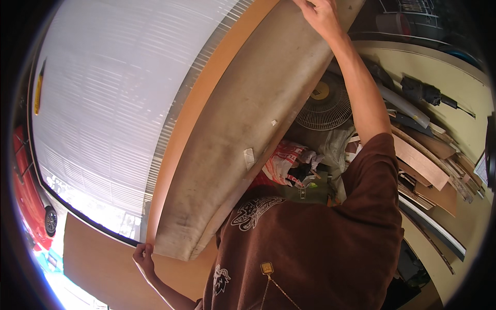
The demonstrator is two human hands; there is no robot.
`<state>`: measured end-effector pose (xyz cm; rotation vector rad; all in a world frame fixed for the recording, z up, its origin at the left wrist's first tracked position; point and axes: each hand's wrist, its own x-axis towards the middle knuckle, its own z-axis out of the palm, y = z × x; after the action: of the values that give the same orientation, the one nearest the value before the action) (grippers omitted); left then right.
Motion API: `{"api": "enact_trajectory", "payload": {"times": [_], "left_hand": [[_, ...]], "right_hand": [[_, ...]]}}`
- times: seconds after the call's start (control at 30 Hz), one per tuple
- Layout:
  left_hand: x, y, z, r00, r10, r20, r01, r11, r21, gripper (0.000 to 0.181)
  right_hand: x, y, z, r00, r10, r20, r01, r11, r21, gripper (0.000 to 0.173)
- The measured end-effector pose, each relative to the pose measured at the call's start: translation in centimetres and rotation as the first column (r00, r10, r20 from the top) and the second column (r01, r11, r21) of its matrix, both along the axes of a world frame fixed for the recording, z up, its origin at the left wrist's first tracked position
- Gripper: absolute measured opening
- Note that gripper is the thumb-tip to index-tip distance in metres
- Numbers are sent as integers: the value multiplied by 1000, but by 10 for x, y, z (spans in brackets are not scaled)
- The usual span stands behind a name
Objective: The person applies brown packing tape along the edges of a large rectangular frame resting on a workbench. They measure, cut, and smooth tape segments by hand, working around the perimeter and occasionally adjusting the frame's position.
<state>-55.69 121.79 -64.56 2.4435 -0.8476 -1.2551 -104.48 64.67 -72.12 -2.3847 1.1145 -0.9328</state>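
Note:
My left hand [143, 257] is at the near end of a long brown strip [190, 112], its thumb and fingers pinched at the strip's corner. The strip runs along the edge of a glossy, reflective panel [104, 97] with pale striped reflections. At the top edge of the view is my right hand [319, 13], fingers bent and partly cut off by the frame. It is over a stained beige surface [232, 104], near the strip's far end; its grip is hidden. On the panel's far side lies a yellow-handled cutter knife [39, 87].
White scraps [249, 157] lie on the beige surface. Beyond its edge are a fan [325, 102], a red-and-white plastic bag [285, 159] and stacked wood offcuts [422, 155]. A brown board [100, 259] sits below the panel's corner; a red car [31, 197] is outside.

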Motion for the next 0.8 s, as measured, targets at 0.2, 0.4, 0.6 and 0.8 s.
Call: {"api": "enact_trajectory", "payload": {"times": [0.2, 0.4, 0.6, 0.8], "left_hand": [[-5, -4, -12, 999, 19, 38, -19, 1000, -11, 19], [-14, -13, -18, 998, 3, 69, -4, 1000, 21, 17], [-9, 5, -38, 993, -46, 111, 53, 996, -65, 15], [-4, 9, -40, 997, -4, 79, 10, 998, -64, 13]], "right_hand": [[11, 16, 6, 981, 6, -196, -46, 978, -202, 29], [13, 25, -2, 977, 7, -215, -41, 987, -154, 30], [14, 37, -3, 939, -24, -344, -45, 980, -192, 32], [25, 55, -1, 924, 22, -381, -95, 981, -172, 37]]}}
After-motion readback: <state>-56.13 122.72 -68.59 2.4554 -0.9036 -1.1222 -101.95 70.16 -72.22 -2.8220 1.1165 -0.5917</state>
